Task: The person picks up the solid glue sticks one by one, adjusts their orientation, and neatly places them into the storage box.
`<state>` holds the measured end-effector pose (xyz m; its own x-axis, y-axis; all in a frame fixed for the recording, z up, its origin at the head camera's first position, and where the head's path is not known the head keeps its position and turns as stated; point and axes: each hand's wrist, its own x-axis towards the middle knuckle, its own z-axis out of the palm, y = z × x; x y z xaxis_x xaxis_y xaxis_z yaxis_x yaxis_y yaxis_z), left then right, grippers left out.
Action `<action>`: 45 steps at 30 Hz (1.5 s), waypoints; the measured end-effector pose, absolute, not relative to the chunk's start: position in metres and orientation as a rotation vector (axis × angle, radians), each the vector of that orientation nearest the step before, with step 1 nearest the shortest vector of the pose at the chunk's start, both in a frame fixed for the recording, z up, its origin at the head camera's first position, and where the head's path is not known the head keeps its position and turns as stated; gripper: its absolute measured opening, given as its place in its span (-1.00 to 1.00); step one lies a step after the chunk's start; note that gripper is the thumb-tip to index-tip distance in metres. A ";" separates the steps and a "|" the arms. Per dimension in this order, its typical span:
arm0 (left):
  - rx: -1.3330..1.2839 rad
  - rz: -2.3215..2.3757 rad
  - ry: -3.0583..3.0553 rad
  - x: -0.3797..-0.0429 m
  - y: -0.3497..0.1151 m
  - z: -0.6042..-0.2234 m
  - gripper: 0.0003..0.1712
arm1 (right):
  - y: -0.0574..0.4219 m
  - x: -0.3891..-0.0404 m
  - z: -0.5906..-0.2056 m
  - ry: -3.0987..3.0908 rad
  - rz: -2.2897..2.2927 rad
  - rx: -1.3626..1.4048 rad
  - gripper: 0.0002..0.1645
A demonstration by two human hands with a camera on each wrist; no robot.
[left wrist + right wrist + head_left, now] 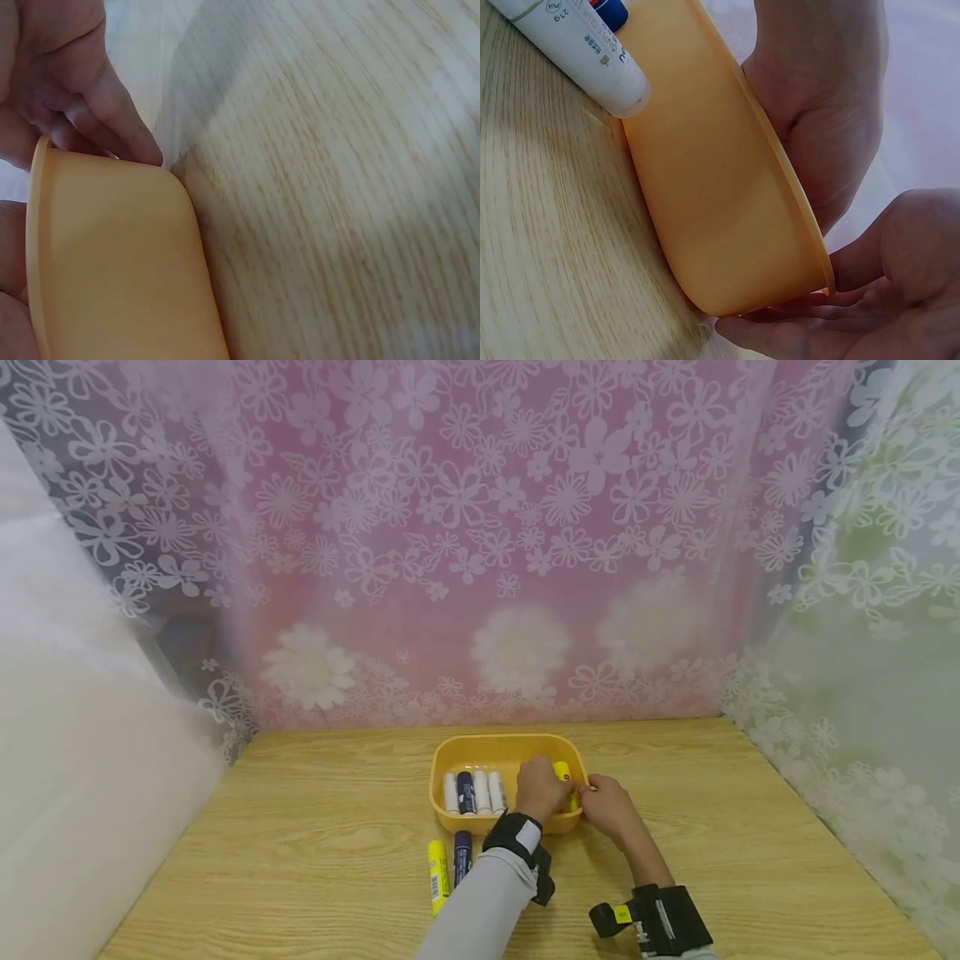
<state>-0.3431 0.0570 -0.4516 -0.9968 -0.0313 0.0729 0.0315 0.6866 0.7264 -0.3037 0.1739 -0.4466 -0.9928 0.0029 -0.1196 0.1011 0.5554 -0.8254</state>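
Observation:
A yellow-orange tray (491, 742) stands on the table and holds a row of white and navy glue sticks (466, 792). My left hand (542, 789) reaches over the near rim and pinches a yellow glue stick (562, 770) by the tray's right end; its fingertips are partly hidden. At the right corner, my right hand (609, 806) grips the tray, thumb at the rim and fingers along the outer wall (727, 202). On the table before the tray lie another yellow glue stick (438, 870), a navy one (462, 853) and a white one (592, 56).
The wood-grain table (322, 827) meets a pink flowered curtain (495, 568) at its back edge. Pale sheets hang along the left and right sides. My left forearm (476, 902) covers part of the table before the tray.

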 end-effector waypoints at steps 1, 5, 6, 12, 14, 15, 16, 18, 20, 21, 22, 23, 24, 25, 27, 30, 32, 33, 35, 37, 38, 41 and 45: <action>-0.001 -1.205 -2.816 -0.343 0.057 -0.452 -0.70 | 0.174 -0.304 -0.447 2.679 -1.432 0.086 -0.60; -0.016 -1.200 -2.823 -0.343 0.057 -0.454 -0.71 | 0.174 -0.304 -0.447 2.688 -1.424 0.093 -0.61; -0.024 -1.200 -2.823 -0.343 0.058 -0.454 -0.72 | 0.174 -0.304 -0.447 2.689 -1.422 0.095 -0.61; -0.046 -1.188 -2.818 -0.343 0.057 -0.456 -0.73 | 0.174 -0.305 -0.448 2.702 -1.411 0.086 -0.58; -0.046 -1.173 -2.818 -0.343 0.058 -0.457 -0.73 | 0.174 -0.305 -0.448 2.707 -1.409 0.084 -0.58; -0.050 -1.165 -2.819 -0.342 0.058 -0.457 -0.73 | 0.174 -0.305 -0.449 2.709 -1.408 0.083 -0.58; -0.051 -1.162 -2.821 -0.342 0.058 -0.458 -0.72 | 0.175 -0.305 -0.449 2.711 -1.409 0.084 -0.58; -0.052 -1.159 -2.825 -0.343 0.058 -0.459 -0.72 | 0.175 -0.305 -0.449 2.714 -1.406 0.083 -0.57; -0.054 -1.156 -2.831 -0.343 0.059 -0.460 -0.71 | 0.176 -0.305 -0.449 2.718 -1.402 0.084 -0.57; -0.055 -1.160 -2.833 -0.343 0.058 -0.461 -0.71 | 0.176 -0.305 -0.449 2.717 -1.401 0.081 -0.56; -0.054 -1.162 -2.834 -0.343 0.058 -0.461 -0.71 | 0.176 -0.305 -0.449 2.716 -1.401 0.079 -0.56; -0.054 -1.164 -2.835 -0.343 0.058 -0.462 -0.72 | 0.176 -0.305 -0.449 2.715 -1.398 0.077 -0.56; -0.052 -1.170 -2.834 -0.344 0.058 -0.462 -0.73 | 0.175 -0.305 -0.449 2.713 -1.398 0.076 -0.56; -0.056 -1.163 -2.832 -0.344 0.057 -0.462 -0.73 | 0.175 -0.305 -0.449 2.711 -1.399 0.078 -0.56; -0.058 -1.170 -2.827 -0.344 0.057 -0.463 -0.74 | 0.175 -0.305 -0.449 2.705 -1.402 0.079 -0.56; -0.055 -1.175 -2.820 -0.345 0.056 -0.462 -0.74 | 0.174 -0.305 -0.448 2.700 -1.405 0.081 -0.56; -0.053 -1.180 -2.820 -0.345 0.056 -0.462 -0.74 | 0.174 -0.305 -0.447 2.701 -1.404 0.080 -0.56; -0.055 -1.177 -2.820 -0.345 0.057 -0.462 -0.74 | 0.174 -0.305 -0.447 2.702 -1.403 0.080 -0.57; -0.054 -1.168 -2.825 -0.345 0.057 -0.462 -0.74 | 0.174 -0.305 -0.448 2.703 -1.399 0.079 -0.57; -0.051 -1.162 -2.831 -0.345 0.057 -0.463 -0.75 | 0.175 -0.305 -0.448 2.706 -1.395 0.078 -0.56; -0.051 -1.163 -2.835 -0.345 0.056 -0.463 -0.75 | 0.175 -0.306 -0.448 2.704 -1.395 0.078 -0.56; -0.047 -1.174 -2.837 -0.345 0.056 -0.462 -0.75 | 0.174 -0.306 -0.448 2.709 -1.388 0.077 -0.56; -0.045 -1.182 -2.843 -0.343 0.055 -0.459 -0.76 | 0.173 -0.305 -0.447 2.711 -1.384 0.079 -0.57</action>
<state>-0.3435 0.0555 -0.4594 -0.9976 0.0032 0.0689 0.0511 0.7051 0.7073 -0.3055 0.1734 -0.4470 -0.9939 0.0018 -0.1099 0.0900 0.5865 -0.8050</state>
